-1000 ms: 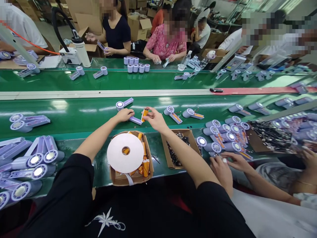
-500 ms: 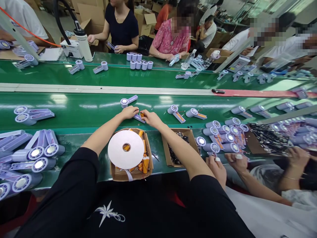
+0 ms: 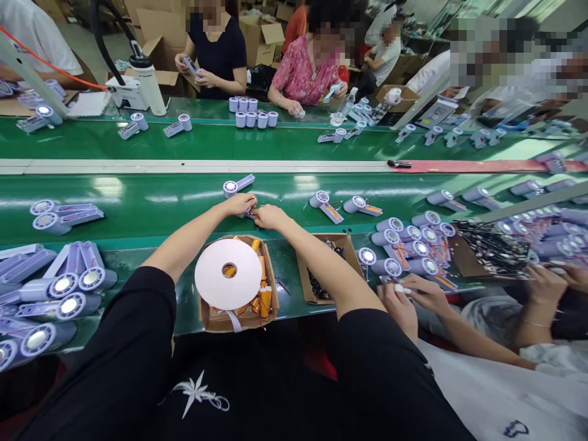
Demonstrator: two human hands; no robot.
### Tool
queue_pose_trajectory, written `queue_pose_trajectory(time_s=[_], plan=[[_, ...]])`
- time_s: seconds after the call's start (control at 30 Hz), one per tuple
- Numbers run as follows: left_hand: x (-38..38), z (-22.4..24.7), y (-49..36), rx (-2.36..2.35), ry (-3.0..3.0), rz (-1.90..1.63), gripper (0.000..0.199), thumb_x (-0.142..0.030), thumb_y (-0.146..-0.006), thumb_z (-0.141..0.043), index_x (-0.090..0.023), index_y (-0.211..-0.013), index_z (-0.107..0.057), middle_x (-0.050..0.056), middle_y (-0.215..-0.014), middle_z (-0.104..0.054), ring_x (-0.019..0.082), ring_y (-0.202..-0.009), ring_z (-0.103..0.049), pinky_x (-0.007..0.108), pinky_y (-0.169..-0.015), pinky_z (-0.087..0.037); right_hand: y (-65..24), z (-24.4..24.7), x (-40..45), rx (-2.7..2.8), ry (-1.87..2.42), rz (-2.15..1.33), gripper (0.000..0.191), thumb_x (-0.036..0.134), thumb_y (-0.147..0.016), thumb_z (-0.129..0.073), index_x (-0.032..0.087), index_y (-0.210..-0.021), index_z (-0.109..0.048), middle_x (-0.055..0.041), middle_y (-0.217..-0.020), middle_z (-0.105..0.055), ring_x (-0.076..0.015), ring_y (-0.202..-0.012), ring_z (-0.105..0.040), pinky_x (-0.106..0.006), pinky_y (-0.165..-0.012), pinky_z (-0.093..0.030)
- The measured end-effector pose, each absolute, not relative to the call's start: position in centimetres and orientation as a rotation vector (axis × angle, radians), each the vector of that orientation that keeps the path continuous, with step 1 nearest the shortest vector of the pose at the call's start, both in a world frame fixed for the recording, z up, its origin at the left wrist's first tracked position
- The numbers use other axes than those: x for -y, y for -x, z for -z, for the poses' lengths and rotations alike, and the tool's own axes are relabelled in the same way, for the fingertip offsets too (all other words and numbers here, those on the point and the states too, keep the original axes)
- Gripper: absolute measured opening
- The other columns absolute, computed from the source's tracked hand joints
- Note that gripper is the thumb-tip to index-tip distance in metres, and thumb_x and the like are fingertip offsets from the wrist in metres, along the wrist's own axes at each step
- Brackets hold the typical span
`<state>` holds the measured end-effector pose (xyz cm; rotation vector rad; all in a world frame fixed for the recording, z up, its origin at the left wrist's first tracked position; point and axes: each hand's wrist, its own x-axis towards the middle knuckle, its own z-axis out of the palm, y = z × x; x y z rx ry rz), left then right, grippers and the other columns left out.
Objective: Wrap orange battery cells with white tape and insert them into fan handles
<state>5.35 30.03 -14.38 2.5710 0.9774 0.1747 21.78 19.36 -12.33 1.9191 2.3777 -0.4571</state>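
Over the near green belt, my left hand [image 3: 241,204] is closed on a lavender handheld-fan housing [image 3: 248,215], which the fingers mostly cover. My right hand [image 3: 270,217] is bent in against the housing's handle, fingers pressed together; whatever they pinch is hidden. Just behind my hands lies another lavender fan housing [image 3: 231,188], its handle pointing right. Below my forearms stands a cardboard box [image 3: 274,301] of orange-wrapped batteries [image 3: 265,301], with a white tape roll [image 3: 215,275] on top.
A box [image 3: 309,291] of small dark parts stands under my right forearm. Fan housings are piled at left [image 3: 67,285] and right [image 3: 416,248]. A co-worker's hands [image 3: 404,303] work close on the right. Across the belt's white divider [image 3: 229,166], other people handle parts.
My right hand has moved left against the housing, and the orange battery seen in its fingers is now hidden. The view has shifted slightly. Co-workers' hands across the belt have moved.
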Motion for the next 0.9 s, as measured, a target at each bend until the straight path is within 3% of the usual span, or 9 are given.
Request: queue_pose_trajectory(time_s=[0.1,0.17,0.3,0.4,0.53,0.67,0.73,0.83,0.9], plan=[[-30.6,12.9,-3.7,-1.144,-2.602,-0.338,0.042,-0.044,-0.106,-0.055,-0.023,-0.139,-0.073,0.013,-0.150,-0.070,0.035,-0.145,-0.055,0.051,-0.123,-0.042,-21.6,11.9,-19.6,-2.366,-1.918,0.405,0.037,0.035,-0.100,-0.077,0.018,-0.133,-0.076,-0.0132,-0.129,-0.081,-0.0259,-0.118,-0.077,-0.044,-0.107,-0.060],[-30.9,12.1,-2.5,-1.287,-2.587,-0.352,0.051,-0.042,-0.100,-0.067,-0.026,-0.148,-0.068,0.014,-0.161,-0.061,0.042,-0.149,-0.051,0.059,-0.123,-0.042,-21.7,11.5,-19.4,-2.361,-1.882,0.359,0.037,0.038,-0.103,-0.075,0.019,-0.134,-0.076,-0.0138,-0.132,-0.080,-0.0279,-0.121,-0.077,-0.049,-0.108,-0.060],[-29.8,10.5,0.1,-1.424,-2.533,-0.301,0.058,-0.034,-0.097,-0.069,-0.028,-0.154,-0.064,0.013,-0.157,-0.061,0.033,-0.124,-0.070,0.045,-0.106,-0.056,-22.5,10.7,-18.2,-2.412,-1.769,0.295,0.039,0.034,-0.107,-0.065,0.024,-0.144,-0.074,-0.0151,-0.137,-0.080,-0.0282,-0.123,-0.078,-0.040,-0.104,-0.061],[-26.4,9.8,4.7,-1.547,-2.507,-0.333,0.059,-0.042,-0.099,-0.069,-0.029,-0.156,-0.062,0.012,-0.153,-0.061,0.031,-0.127,-0.069,0.039,-0.104,-0.057,-23.8,10.8,-17.3,-2.483,-1.686,0.264,0.042,0.027,-0.106,-0.062,0.024,-0.147,-0.073,-0.0141,-0.144,-0.078,-0.0267,-0.123,-0.079,-0.035,-0.102,-0.062],[-16.0,11.1,14.3,-1.700,-2.446,-0.369,0.053,-0.045,-0.098,-0.070,-0.029,-0.148,-0.068,0.011,-0.139,-0.066,0.029,-0.127,-0.067,0.038,-0.106,-0.058,-25.6,12.3,-17.6,-2.503,-1.687,0.213,0.040,0.024,-0.105,-0.060,0.025,-0.140,-0.080,-0.0136,-0.141,-0.079,-0.0298,-0.118,-0.080,-0.039,-0.098,-0.064],[-5.0,13.1,22.6,-1.859,-2.309,-0.345,0.049,-0.045,-0.097,-0.069,-0.034,-0.144,-0.070,0.009,-0.133,-0.068,0.030,-0.119,-0.071,0.041,-0.105,-0.062,-26.2,12.8,-17.8,-2.436,-1.749,0.217,0.040,0.029,-0.105,-0.059,0.027,-0.139,-0.080,-0.0125,-0.131,-0.084,-0.0290,-0.108,-0.081,-0.039,-0.094,-0.063],[-2.6,13.2,24.0,-1.914,-2.331,-0.370,0.051,-0.048,-0.095,-0.072,-0.035,-0.144,-0.069,0.012,-0.138,-0.067,0.035,-0.125,-0.069,0.049,-0.110,-0.061,-26.3,12.3,-18.0,-2.397,-1.776,0.238,0.041,0.032,-0.106,-0.058,0.027,-0.141,-0.079,-0.0117,-0.131,-0.084,-0.0285,-0.108,-0.081,-0.039,-0.096,-0.061],[-2.2,11.7,21.3,-1.709,-2.543,-0.448,0.064,-0.055,-0.093,-0.077,-0.034,-0.153,-0.063,0.015,-0.156,-0.061,0.042,-0.146,-0.055,0.063,-0.126,-0.047,-26.1,11.0,-17.6,-2.356,-1.823,0.269,0.040,0.034,-0.104,-0.065,0.026,-0.140,-0.079,-0.0121,-0.135,-0.082,-0.0293,-0.114,-0.078,-0.039,-0.099,-0.059],[-3.0,10.1,17.3,-1.329,-2.685,-0.343,0.074,-0.060,-0.093,-0.078,-0.036,-0.160,-0.056,0.012,-0.162,-0.059,0.041,-0.154,-0.048,0.064,-0.134,-0.037,-25.4,9.9,-16.1,-2.333,-1.894,0.256,0.043,0.037,-0.103,-0.065,0.022,-0.142,-0.078,-0.0154,-0.139,-0.080,-0.0317,-0.118,-0.076,-0.041,-0.101,-0.058]])
